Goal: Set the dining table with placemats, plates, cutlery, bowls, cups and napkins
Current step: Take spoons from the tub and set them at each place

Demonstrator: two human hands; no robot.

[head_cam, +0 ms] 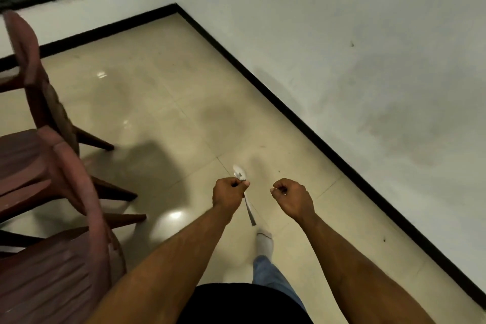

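Left hand point(228, 192) pinches spoon point(244, 193) at neck, bowl beyond knuckles. Right hand point(290, 196) curled, apparently empty. Spoon likely light, stiff, slippery metal; grip handle.

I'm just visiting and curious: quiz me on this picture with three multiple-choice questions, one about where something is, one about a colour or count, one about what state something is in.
1. Where are the wooden chairs?
A. To the person's left
B. Against the right wall
C. Behind the window

2. How many hands hold a spoon?
A. None
B. One
C. Two

3. How is the right hand?
A. Flat and spread
B. Curled, with nothing seen in it
C. Gripping a plate

Answers:
1 A: the chairs fill the left side, while the wall runs along the right.
2 B: only the left hand grips the spoon, bowl end up.
3 B: the right hand has its fingers curled in and no object shows in it.
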